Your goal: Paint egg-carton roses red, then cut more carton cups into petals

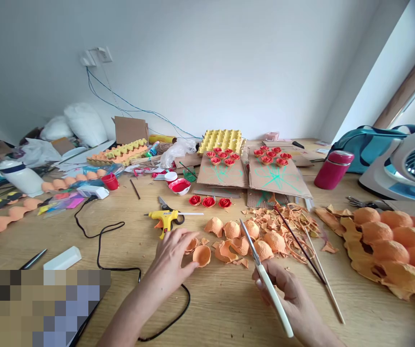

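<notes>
My right hand [283,289] grips a pair of scissors [270,284] with pale handles, blades together and pointing away from me. My left hand [175,258] has its fingers stretched out and apart, over small cut egg-carton cups. Its thumb tip lies at the rim of a hollow orange cup [202,256]; whether they touch I cannot tell. A second cup [191,245] is partly hidden behind the fingers. More orange cups [232,230] lie between the hands, with trimmed scraps [299,224] behind them. A yellow glue gun [164,219] lies just beyond my left hand.
An orange egg tray [391,241] is at the right, near a pink bottle [333,169] and a fan [409,164]. Red flowers sit on cardboard sheets [222,174] at the back. A black cord [101,250] and two thin sticks [325,277] cross the table.
</notes>
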